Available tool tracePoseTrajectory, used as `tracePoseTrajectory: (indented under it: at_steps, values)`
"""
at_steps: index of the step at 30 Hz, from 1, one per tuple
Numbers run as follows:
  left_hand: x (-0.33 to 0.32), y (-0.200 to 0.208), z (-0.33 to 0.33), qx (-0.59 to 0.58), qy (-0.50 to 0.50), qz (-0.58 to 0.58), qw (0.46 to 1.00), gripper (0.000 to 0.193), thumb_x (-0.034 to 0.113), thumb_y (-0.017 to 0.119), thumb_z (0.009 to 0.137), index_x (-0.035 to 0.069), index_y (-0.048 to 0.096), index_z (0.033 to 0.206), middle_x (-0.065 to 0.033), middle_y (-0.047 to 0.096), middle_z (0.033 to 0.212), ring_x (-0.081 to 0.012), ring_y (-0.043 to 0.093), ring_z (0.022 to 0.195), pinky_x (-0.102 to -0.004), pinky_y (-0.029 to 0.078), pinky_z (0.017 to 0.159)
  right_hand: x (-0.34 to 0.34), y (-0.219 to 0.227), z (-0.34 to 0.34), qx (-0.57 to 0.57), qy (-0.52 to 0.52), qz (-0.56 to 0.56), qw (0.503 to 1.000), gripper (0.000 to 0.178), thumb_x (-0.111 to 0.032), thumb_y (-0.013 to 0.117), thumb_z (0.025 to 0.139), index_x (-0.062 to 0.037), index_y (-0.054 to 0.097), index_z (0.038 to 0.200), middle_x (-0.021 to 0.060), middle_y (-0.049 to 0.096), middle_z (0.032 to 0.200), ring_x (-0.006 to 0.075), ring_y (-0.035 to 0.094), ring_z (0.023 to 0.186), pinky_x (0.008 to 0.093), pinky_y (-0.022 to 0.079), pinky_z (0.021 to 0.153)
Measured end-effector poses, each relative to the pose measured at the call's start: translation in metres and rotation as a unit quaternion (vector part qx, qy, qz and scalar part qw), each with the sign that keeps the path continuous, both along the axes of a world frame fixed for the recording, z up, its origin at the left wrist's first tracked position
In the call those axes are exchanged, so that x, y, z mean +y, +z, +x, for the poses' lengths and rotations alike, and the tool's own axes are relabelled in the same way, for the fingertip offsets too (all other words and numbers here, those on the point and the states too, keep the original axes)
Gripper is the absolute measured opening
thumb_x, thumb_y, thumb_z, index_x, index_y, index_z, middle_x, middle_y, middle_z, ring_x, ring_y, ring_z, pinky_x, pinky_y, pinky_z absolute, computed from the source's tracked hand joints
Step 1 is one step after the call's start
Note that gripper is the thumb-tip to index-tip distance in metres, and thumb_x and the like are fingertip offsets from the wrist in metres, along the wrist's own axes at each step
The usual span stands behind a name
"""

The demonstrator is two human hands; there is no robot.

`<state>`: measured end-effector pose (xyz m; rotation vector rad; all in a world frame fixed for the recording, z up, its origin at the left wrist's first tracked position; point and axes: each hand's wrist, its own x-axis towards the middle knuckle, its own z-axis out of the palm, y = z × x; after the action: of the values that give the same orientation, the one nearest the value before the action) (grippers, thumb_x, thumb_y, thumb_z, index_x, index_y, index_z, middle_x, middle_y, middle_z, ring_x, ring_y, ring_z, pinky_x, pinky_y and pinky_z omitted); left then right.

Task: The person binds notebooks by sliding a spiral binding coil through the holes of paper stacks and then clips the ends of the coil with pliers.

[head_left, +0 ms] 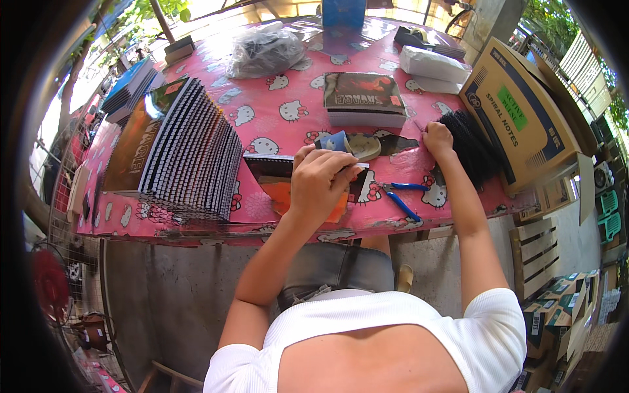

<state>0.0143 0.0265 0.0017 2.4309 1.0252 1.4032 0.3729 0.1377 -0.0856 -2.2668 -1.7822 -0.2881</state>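
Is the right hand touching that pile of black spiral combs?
Touching. The head view shows the right hand with its fingers resting on the left edge of the black comb pile.

White short-sleeved ribbed top, grey denim shorts, bare forearms

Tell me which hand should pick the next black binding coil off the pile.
Right, most likely. The right hand already rests at the edge of the pile of black coils, while the left hand lies on the notebook in front of the person, farther from the pile.
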Motion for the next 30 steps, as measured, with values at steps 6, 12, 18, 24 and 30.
tracePoseTrajectory:
  at_steps: [6, 12, 18, 24, 30]
  values:
    - [0.001, 0.002, -0.001, -0.06, 0.005, 0.035, 0.998, 0.013, 0.018, 0.075, 0.075, 0.008, 0.073, 0.084, -0.0029, 0.069, 0.084, -0.0211, 0.061, 0.081, -0.0344, 0.041, 0.084, -0.032, 0.029, -0.025, 0.17, 0.097, 0.181, 0.964, 0.025, -0.009, 0.064, 0.075, -0.0019, 0.068, 0.099, 0.0177, 0.066, 0.091, 0.0298, 0.066, 0.079, 0.0393, 0.053, 0.073]
    - [-0.005, 0.005, -0.001, -0.051, 0.002, 0.001, 0.999, 0.014, 0.014, 0.076, 0.074, 0.008, 0.074, 0.087, -0.0036, 0.068, 0.079, -0.0201, 0.06, 0.074, -0.0321, 0.041, 0.081, -0.143, 0.093, -0.152, 0.342, 0.408, 0.178, 0.827, 0.036, -0.001, 0.073, 0.074, -0.007, 0.069, 0.109, 0.0088, 0.065, 0.09, 0.0197, 0.063, 0.078, 0.0298, 0.05, 0.065]
    - [-0.009, 0.007, 0.002, -0.059, 0.003, -0.003, 0.998, 0.015, 0.016, 0.076, 0.074, 0.008, 0.073, 0.086, -0.0041, 0.068, 0.078, -0.0194, 0.061, 0.074, -0.0341, 0.041, 0.083, -0.145, 0.093, -0.164, 0.359, 0.334, 0.233, 0.839, 0.024, -0.004, 0.076, 0.073, -0.0042, 0.07, 0.097, 0.0076, 0.065, 0.087, 0.0165, 0.062, 0.074, 0.0277, 0.05, 0.064]
    - [-0.012, 0.005, 0.001, -0.067, 0.009, 0.006, 0.998, 0.018, 0.017, 0.077, 0.073, 0.007, 0.073, 0.087, -0.0047, 0.068, 0.078, -0.021, 0.063, 0.075, -0.035, 0.043, 0.085, -0.145, 0.109, -0.161, 0.497, 0.348, 0.007, 0.795, 0.018, -0.008, 0.074, 0.078, -0.0009, 0.068, 0.094, 0.0039, 0.062, 0.081, 0.0092, 0.058, 0.071, 0.0238, 0.044, 0.061]
    - [-0.011, 0.001, -0.002, -0.052, 0.055, 0.019, 0.997, 0.024, 0.02, 0.079, 0.07, 0.009, 0.072, 0.09, -0.0035, 0.068, 0.08, -0.0195, 0.062, 0.079, -0.0372, 0.039, 0.091, -0.15, 0.119, -0.173, 0.408, 0.331, 0.007, 0.851, 0.015, -0.012, 0.069, 0.084, 0.0, 0.064, 0.092, 0.0085, 0.061, 0.084, 0.0202, 0.061, 0.072, 0.0316, 0.048, 0.064]
